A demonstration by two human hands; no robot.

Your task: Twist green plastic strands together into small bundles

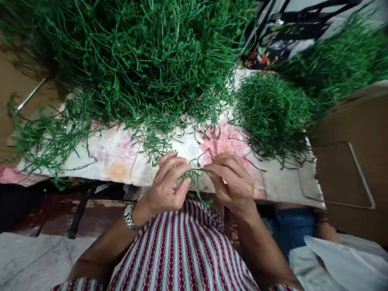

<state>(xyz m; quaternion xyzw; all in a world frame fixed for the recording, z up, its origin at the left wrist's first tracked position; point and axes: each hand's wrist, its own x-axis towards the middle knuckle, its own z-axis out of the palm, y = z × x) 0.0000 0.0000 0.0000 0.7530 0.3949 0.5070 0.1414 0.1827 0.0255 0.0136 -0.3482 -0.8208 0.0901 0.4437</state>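
Observation:
My left hand (169, 186), with a metal watch on its wrist, pinches a few thin green stems (195, 184) between thumb and fingers. Some of their ends hang down in front of my striped shirt. Across from it, my right hand (235, 182) is closed in a pinch on the other end of the same stems, near the table's front edge. The fingertips hide exactly how the ends are gripped. Just beyond my hands, loose green stems (154, 143) are scattered on the flowered tablecloth (119, 169).
A large heap of green stems (145, 60) covers the back of the table. To its right sits a smaller pile (273, 113). Cardboard (342, 169) stands at the right, beside a person's blue-clad leg (295, 226). A metal rod (32, 95) lies at the left.

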